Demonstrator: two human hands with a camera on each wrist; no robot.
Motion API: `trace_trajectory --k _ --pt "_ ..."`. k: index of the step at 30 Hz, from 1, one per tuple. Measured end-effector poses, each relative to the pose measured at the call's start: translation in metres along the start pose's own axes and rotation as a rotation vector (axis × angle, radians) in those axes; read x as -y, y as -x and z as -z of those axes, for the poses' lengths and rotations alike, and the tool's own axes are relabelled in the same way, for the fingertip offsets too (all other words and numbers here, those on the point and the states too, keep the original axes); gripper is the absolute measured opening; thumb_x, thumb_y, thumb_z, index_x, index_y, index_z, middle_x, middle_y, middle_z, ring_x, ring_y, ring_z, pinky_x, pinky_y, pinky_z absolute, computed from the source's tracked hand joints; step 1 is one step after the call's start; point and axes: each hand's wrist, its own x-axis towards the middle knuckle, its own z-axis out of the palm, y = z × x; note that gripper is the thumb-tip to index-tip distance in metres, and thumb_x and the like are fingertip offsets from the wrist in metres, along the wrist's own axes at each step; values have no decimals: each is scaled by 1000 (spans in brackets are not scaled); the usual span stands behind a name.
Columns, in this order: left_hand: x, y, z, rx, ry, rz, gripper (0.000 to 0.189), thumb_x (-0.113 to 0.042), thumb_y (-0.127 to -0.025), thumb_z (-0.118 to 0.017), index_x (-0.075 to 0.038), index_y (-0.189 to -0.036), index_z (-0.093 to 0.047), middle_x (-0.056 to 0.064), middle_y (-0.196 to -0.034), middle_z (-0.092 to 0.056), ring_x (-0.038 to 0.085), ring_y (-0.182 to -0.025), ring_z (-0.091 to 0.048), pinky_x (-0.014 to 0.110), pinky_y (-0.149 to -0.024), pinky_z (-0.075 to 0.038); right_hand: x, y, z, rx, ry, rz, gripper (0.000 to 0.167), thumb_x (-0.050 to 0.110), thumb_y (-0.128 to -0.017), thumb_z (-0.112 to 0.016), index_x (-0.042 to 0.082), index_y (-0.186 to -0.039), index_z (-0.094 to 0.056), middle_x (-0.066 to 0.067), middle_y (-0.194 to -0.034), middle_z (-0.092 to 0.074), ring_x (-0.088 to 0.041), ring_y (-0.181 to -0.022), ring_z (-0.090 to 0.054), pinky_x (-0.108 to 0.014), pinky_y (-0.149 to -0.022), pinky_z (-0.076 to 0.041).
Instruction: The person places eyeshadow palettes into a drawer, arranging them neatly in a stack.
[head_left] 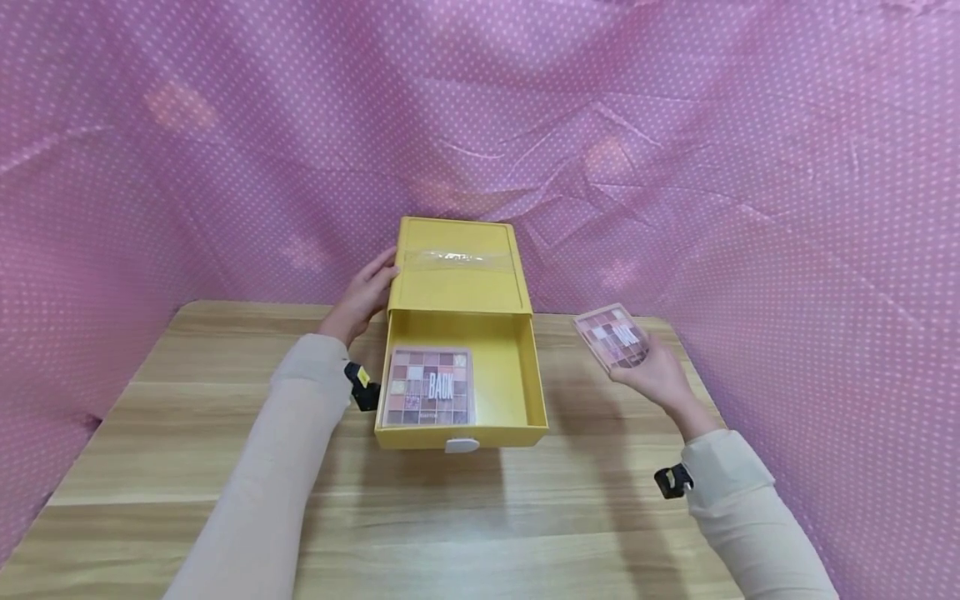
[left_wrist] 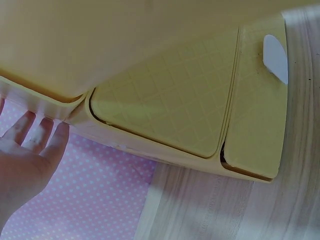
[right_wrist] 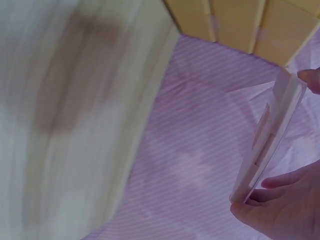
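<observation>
A yellow drawer box [head_left: 461,287] has its top drawer [head_left: 510,367] pulled out toward me. Inside, at the drawer's left, lies a square eyeshadow palette [head_left: 420,375] with a clear lid and the word BACK. My left hand [head_left: 363,296] touches the box's left side near the back; in the left wrist view its extended fingers [left_wrist: 57,142] rest against the wall. Off to the right, my right hand [head_left: 656,375] holds a second, similar palette [head_left: 600,333] tilted above the table. The right wrist view shows that palette edge-on between thumb and fingers.
Below the pulled-out drawer, lower drawers with a white tab [left_wrist: 275,57] show in the left wrist view. The box stands on a wood-grain table [head_left: 187,450]. Pink dotted cloth [head_left: 300,167] hangs behind and on both sides, close to the right forearm.
</observation>
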Motion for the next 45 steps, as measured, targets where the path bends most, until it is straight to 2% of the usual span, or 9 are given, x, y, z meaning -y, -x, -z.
trace_trajectory --k 4,12,18,22,27,34,38,43,45 --pt "-1 1 0 -4 -14 0 48 -25 -90 -45 -24 -135 -30 1 -138 -28 23 -113 -41 29 -88 -41 14 1 7 -1 -65 47 64 12 -62 -68 -11 -111 -35 -20 -92 -49 -27 -75 -50 -32 -61 -47" --pt "-2 2 -1 -11 -12 7 48 -24 -90 -45 -23 -136 -29 1 -138 -27 23 -114 -40 30 -88 -40 40 4 20 -31 -19 123 55 12 -59 -70 -8 -102 -42 -18 -90 -49 -27 -75 -50 -32 -62 -45" --pt "-2 1 -2 -22 21 3 47 -21 -90 -45 -21 -135 -31 3 -137 -29 24 -115 -40 30 -88 -41 59 6 26 -30 -14 161 57 12 -59 -70 -6 -105 -41 -18 -92 -48 -27 -78 -48 -34 -66 -43" --pt "-2 1 -2 -21 18 0 47 -22 -90 -45 -22 -135 -31 3 -137 -29 24 -114 -40 30 -87 -41 74 9 29 -16 2 180 65 13 -58 -71 -6 -112 -39 -18 -94 -48 -27 -80 -48 -37 -69 -44" --pt "-2 1 -1 -14 21 -5 47 -22 -90 -45 -21 -135 -30 3 -137 -29 24 -114 -40 30 -87 -41 92 15 31 23 84 174 65 21 -58 -71 0 -111 -39 -14 -96 -49 -26 -81 -48 -37 -67 -44" --pt "-1 2 -1 -13 33 -2 48 -22 -90 -46 -21 -136 -30 3 -137 -28 24 -115 -39 29 -87 -41 112 16 22 120 -87 282 66 7 -57 -70 -4 -112 -36 -16 -102 -44 -27 -90 -45 -37 -79 -42" --pt "-1 2 -2 -5 40 -9 48 -21 -90 -46 -20 -136 -30 4 -138 -27 25 -115 -39 29 -87 -41 122 18 16 134 -92 343 62 5 -54 -70 -3 -107 -39 -14 -98 -45 -25 -89 -44 -38 -78 -41" --pt "-1 3 -2 0 32 -14 48 -21 -90 -46 -20 -136 -30 4 -138 -27 25 -115 -39 28 -86 -42 134 22 5 166 -100 396 66 6 -51 -69 -2 -109 -39 -12 -98 -44 -23 -90 -43 -37 -80 -40" --pt "0 3 -1 4 32 -15 48 -22 -90 -45 -21 -136 -29 4 -138 -27 25 -115 -39 28 -86 -42 139 24 0 183 -100 400 74 7 -50 -70 -3 -116 -37 -12 -102 -44 -23 -92 -42 -37 -82 -40"
